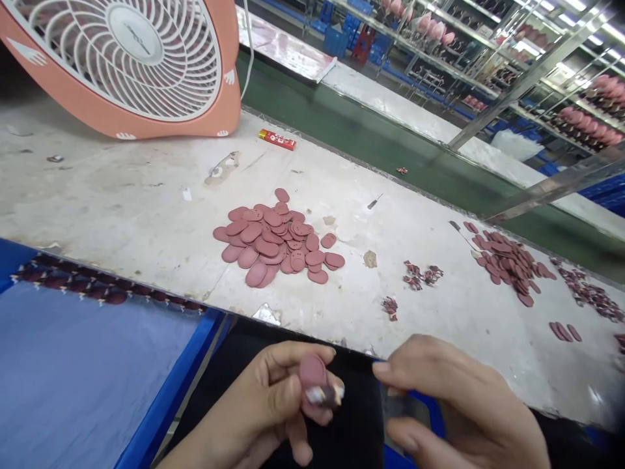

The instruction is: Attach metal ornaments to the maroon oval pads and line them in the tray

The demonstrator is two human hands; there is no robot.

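Oval Pieces: Hand Positions and Tabletop Layout

At far left, an orange fan stands on the tabletop. Below it, a blue tray carries rows of dark pieces along its upper edge. To the right, a loose pile of reddish-brown ovals lies flat, pieces overlapping; a red lighter lies beyond it.

The left hand is closed on an oval piece, held between thumb and fingers in front of the tabletop edge. A small dark part with pale ends lies across the piece. The right hand is blurred, near the left but apart from it, its thumb and forefinger parted.

Beyond the right hand are small dark clusters. Farther right lie a second oval pile and scattered dark parts.
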